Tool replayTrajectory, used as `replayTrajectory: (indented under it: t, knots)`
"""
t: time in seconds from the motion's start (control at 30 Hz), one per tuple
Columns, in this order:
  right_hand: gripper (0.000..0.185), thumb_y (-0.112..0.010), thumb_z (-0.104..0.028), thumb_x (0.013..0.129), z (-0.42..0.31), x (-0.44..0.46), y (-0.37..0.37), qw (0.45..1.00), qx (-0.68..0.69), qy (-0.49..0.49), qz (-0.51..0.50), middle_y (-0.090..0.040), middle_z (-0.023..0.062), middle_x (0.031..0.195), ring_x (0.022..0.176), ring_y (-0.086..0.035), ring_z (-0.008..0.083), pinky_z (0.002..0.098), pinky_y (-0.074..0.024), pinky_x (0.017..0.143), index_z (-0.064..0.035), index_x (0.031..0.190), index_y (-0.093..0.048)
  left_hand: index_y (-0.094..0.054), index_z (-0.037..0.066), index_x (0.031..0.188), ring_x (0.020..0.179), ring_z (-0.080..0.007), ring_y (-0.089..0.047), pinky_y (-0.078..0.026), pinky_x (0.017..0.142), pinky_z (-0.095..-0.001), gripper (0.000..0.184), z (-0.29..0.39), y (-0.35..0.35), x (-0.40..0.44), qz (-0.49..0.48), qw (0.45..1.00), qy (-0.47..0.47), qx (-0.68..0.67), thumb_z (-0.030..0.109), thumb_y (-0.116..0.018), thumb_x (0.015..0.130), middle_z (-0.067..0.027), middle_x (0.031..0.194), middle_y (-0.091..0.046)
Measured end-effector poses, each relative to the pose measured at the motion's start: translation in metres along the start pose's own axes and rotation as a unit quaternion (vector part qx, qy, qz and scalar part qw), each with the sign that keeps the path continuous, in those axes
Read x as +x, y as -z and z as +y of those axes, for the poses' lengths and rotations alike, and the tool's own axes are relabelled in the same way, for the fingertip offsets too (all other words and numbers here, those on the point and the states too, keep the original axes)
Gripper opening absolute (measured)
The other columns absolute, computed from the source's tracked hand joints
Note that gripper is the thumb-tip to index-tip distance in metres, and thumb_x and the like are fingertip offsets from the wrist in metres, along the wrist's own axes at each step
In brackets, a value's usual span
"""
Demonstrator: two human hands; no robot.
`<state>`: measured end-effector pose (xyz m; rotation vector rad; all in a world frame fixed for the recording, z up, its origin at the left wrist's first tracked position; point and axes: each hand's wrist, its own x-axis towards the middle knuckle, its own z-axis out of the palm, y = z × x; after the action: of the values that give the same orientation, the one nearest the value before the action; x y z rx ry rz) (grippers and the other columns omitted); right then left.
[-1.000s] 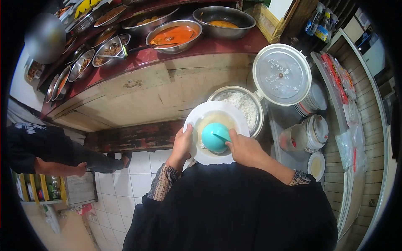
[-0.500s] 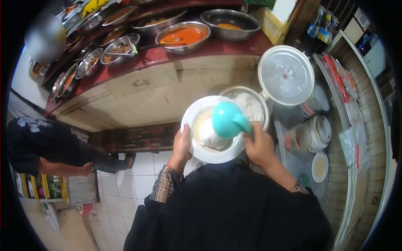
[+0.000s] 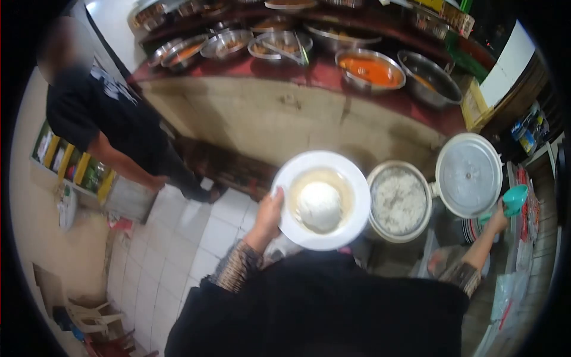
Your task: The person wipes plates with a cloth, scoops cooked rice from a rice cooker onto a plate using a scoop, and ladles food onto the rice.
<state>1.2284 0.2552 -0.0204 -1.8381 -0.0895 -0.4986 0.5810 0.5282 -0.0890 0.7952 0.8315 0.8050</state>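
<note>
My left hand [image 3: 266, 221] grips the left rim of a white plate [image 3: 354, 221]. On the plate lies a rounded mound of white rice [image 3: 319, 206]. Out to the right, my right hand [image 3: 498, 221] is wrapped round the handle of a turquoise plastic cup [image 3: 516, 199], held away from the plate. Between the two hands stands a round rice container [image 3: 380, 235], with white rice [image 3: 401, 203] inside. Its pale lid [image 3: 468, 175] is swung back to the right, just left of the cup.
Ahead runs a red counter [image 3: 324, 78] with several metal bowls of food, among them a bowl of orange-red sauce [image 3: 372, 72]. A person in dark clothes [image 3: 113, 119] stands at the left. Stacked plates [image 3: 471, 231] sit below the lid. A wooden bench [image 3: 223, 169] lies under the counter.
My right hand has carried the turquoise cup from over the plate out to the far right. The rice mound is now uncovered. The view has swung, so more of the person at left shows.
</note>
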Motion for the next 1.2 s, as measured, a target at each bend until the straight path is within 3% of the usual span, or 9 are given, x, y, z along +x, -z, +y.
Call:
replayTrajectory:
  t: [0.07,0.3,0.5,0.53,0.6,0.77,0.97,1.07,1.2]
  knots:
    - [0.04,-0.076,-0.02,0.077,0.001,0.005,-0.009,0.99,0.087,-0.103,-0.031,-0.066,0.0118,0.106,0.094,-0.062,0.0231,0.0368,-0.0449,0.086,0.0032,0.108,-0.065,-0.047,-0.005,0.125,0.101,-0.0243,-0.062,-0.051,0.088,-0.0384,0.046,0.012,0.004,-0.015,0.003,0.997,0.01,-0.074,0.033,-0.037,0.102,-0.0164,0.116,-0.06]
    - [0.04,-0.074,-0.02,0.078,0.018,0.004,-0.026,0.997,-0.068,-0.02,-0.002,-0.066,0.0156,0.106,0.096,-0.062,0.0286,0.0379,-0.045,0.085,0.0058,0.106,-0.063,-0.044,-0.004,0.129,0.107,-0.0244,-0.06,-0.049,0.093,-0.0366,0.046,0.025,0.02,-0.034,0.039,0.996,-0.014,-0.082,0.032,-0.033,0.103,-0.0159,0.122,-0.057]
    - [0.073,-0.072,-0.043,0.078,0.071,-0.034,0.005,0.951,-0.29,0.105,-0.008,-0.052,0.0278,0.127,0.115,-0.051,0.0417,0.0474,-0.0398,0.096,0.0072,0.125,-0.049,-0.042,-0.005,0.129,0.109,-0.0261,-0.059,-0.047,0.096,-0.0379,0.048,0.026,0.022,-0.023,0.033,0.996,-0.032,-0.074,0.033,-0.033,0.103,-0.0183,0.122,-0.056]
    - [0.067,-0.067,-0.037,0.082,0.095,-0.053,0.014,0.893,-0.362,0.266,0.004,-0.052,0.029,0.125,0.115,-0.05,0.042,0.0483,-0.0389,0.097,0.0089,0.126,-0.047,-0.043,-0.004,0.129,0.107,-0.0256,-0.06,-0.048,0.094,-0.0377,0.047,0.021,0.026,-0.017,0.042,0.996,-0.029,-0.068,0.033,-0.034,0.102,-0.0181,0.121,-0.057]
    - [0.046,-0.063,-0.021,0.083,0.1,-0.097,0.027,0.927,-0.205,0.307,-0.064,-0.058,0.0243,0.114,0.106,-0.056,0.0334,0.0417,-0.0437,0.09,0.005,0.119,-0.053,-0.043,-0.004,0.129,0.105,-0.0247,-0.061,-0.05,0.092,-0.0374,0.046,0.022,0.023,-0.013,0.018,0.997,-0.024,-0.071,0.033,-0.035,0.102,-0.0176,0.12,-0.058]
    - [0.027,-0.057,-0.024,0.089,-0.067,-0.263,0.043,0.859,-0.016,0.466,-0.213,-0.057,0.0189,0.101,0.094,-0.058,0.0343,0.0423,-0.0469,0.079,0.0023,0.091,-0.052,-0.047,-0.002,0.126,0.099,-0.0208,-0.062,-0.051,0.087,-0.0346,0.043,0.031,0.008,-0.009,0.009,0.996,-0.01,-0.083,0.032,-0.036,0.102,-0.0135,0.114,-0.061]
    - [0.018,-0.053,0.005,0.082,0.008,-0.305,0.017,0.849,0.052,0.439,-0.291,-0.066,0.0266,0.102,0.086,-0.066,0.0381,0.0453,-0.0528,0.078,0.0124,0.092,-0.066,-0.046,-0.002,0.127,0.107,-0.0217,-0.059,-0.049,0.092,-0.0365,0.043,0.048,0.0,-0.028,0.005,0.995,0.0,-0.095,0.032,-0.035,0.103,-0.014,0.121,-0.058]
    - [0.019,-0.056,-0.013,0.087,-0.013,-0.334,0.028,0.806,-0.072,0.505,-0.301,-0.065,0.0142,0.113,0.098,-0.059,0.034,0.0464,-0.0445,0.086,-0.0038,0.093,-0.072,-0.045,-0.002,0.128,0.108,-0.0219,-0.059,-0.049,0.092,-0.0366,0.043,0.053,0.001,-0.034,0.018,0.995,0.006,-0.101,0.032,-0.035,0.103,-0.0141,0.121,-0.057]
    - [0.016,-0.058,-0.015,0.082,0.023,-0.356,0.018,0.817,-0.064,0.455,-0.349,-0.061,0.0142,0.109,0.103,-0.054,0.0341,0.0491,-0.039,0.091,-0.0007,0.075,-0.054,-0.044,-0.001,0.129,0.108,-0.0223,-0.059,-0.049,0.093,-0.0369,0.045,0.051,0.009,-0.036,0.023,0.997,-0.004,-0.078,0.033,-0.035,0.102,-0.0144,0.122,-0.057]
